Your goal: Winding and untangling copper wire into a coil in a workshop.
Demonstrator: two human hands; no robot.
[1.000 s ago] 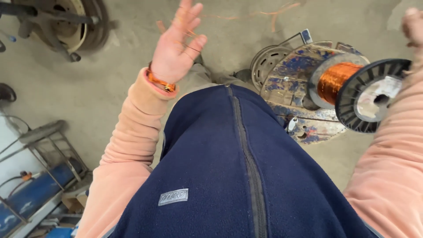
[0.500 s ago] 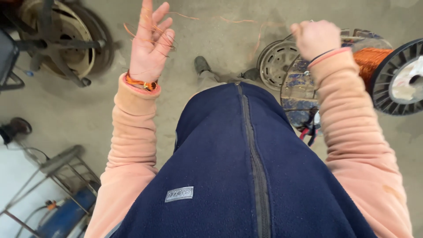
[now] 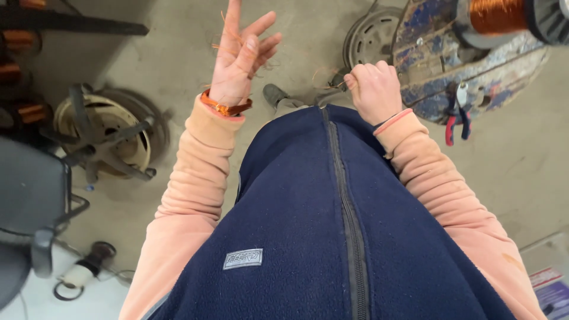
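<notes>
Pinched shut on thin copper wire (image 3: 323,80), the right hand (image 3: 372,89) feeds strands across the open-fingered left hand (image 3: 240,56), where slack could tangle or snap near the spool (image 3: 495,15)

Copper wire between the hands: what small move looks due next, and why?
Probably the right hand draws the copper wire a little further toward the body. It is closed in a fist near the chest, thin strands loop over the raised, open left hand, and the spool sits on the blue stand beyond.
</notes>
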